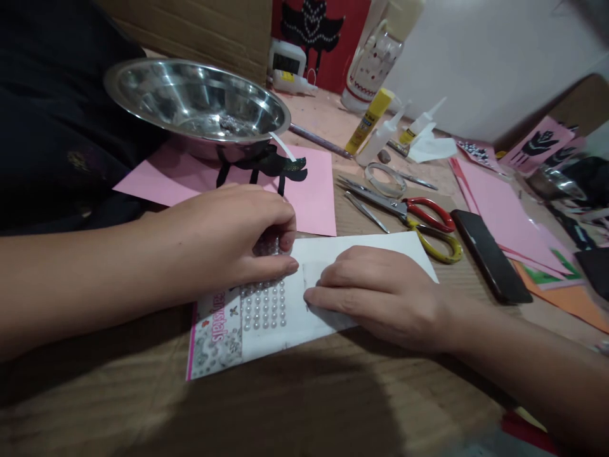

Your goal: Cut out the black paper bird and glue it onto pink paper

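Note:
My left hand [252,235] rests over the upper part of a sheet of pearl stickers [264,308], its thumb and curled fingertips closed near the sheet's edge; what they pinch, if anything, is hidden. The pearls lie in rows on a white card [271,346] with a printed "crystals" strip at its left end. On the card's right half my right hand [375,292] lies with its fingers pressed together; whatever is under the fingertips cannot be made out. Behind my left hand is a pink sheet [316,190] with a black cut-out shape [271,164] on it.
A steel bowl [200,101] overlaps the pink sheet. Scissors [428,216], yellow-handled pliers [438,244], tweezers [366,212] and a phone [490,257] lie right of it. Glue stick [368,120], glue bottles [380,139] and a clear bottle [373,63] stand behind. Pink papers [504,209] lie far right.

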Demonstrator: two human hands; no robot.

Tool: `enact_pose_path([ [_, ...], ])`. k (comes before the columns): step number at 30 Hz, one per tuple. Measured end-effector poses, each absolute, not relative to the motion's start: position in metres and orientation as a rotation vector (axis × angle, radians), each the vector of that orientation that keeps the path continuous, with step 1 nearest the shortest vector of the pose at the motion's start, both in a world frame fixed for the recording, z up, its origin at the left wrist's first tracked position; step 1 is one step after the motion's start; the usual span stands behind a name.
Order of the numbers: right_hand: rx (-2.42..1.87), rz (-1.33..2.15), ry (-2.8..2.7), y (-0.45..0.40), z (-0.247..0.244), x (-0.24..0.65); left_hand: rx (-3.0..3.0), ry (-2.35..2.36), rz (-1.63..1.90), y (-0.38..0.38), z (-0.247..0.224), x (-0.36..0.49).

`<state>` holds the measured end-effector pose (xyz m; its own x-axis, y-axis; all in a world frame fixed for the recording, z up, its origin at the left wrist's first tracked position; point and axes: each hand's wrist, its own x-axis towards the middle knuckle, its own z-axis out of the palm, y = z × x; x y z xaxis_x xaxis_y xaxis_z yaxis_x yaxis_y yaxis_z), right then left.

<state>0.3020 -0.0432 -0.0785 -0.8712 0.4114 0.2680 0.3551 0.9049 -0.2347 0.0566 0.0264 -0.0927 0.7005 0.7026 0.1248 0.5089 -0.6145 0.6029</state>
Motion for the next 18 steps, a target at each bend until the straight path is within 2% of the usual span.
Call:
enact_pose_path([
  [13,-0.592,0.234,-2.741,-0.045,-0.081,0.301,2.418,0.916,0.438,0.018,-0.096,0.056],
  [18,-0.771,0.426,-2.469,-0.047,-0.087,0.298,2.423,1.067,0.432,0.022,-0.052,0.041],
])
